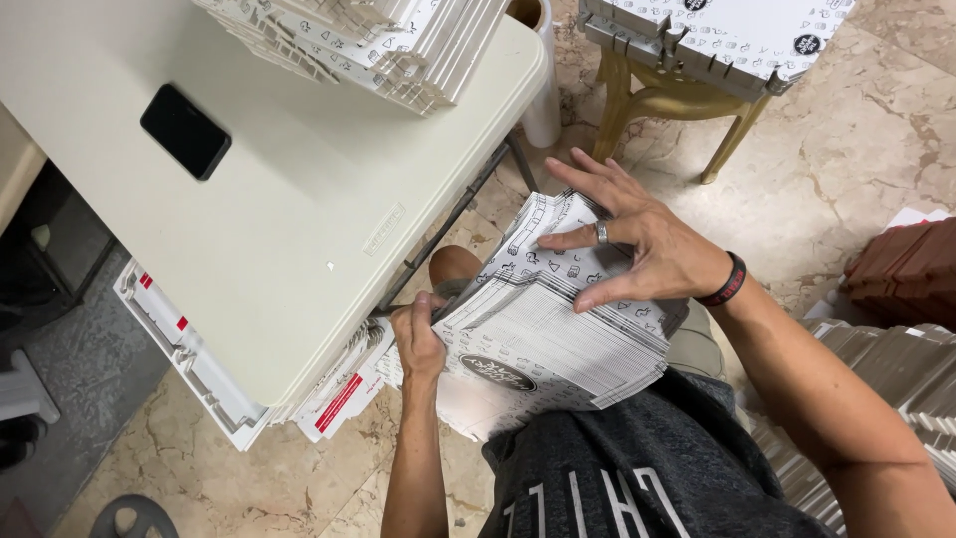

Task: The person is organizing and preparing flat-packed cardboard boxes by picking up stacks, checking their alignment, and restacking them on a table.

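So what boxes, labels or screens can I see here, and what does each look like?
Flat box stack: on the lap under both hands, white with black print.
Second stack: on the beige table, white, fanned.
Third stack: on the yellow chair, white.
Phone: on the table, black, screen dark.
Red-marked flats: below the table edge.

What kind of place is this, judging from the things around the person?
Probably a small food shop's back room or a home workspace for preparing boxes: flat printed cardboard boxes on the lap, more stacks on a folding table, others on a plastic chair, marble floor.
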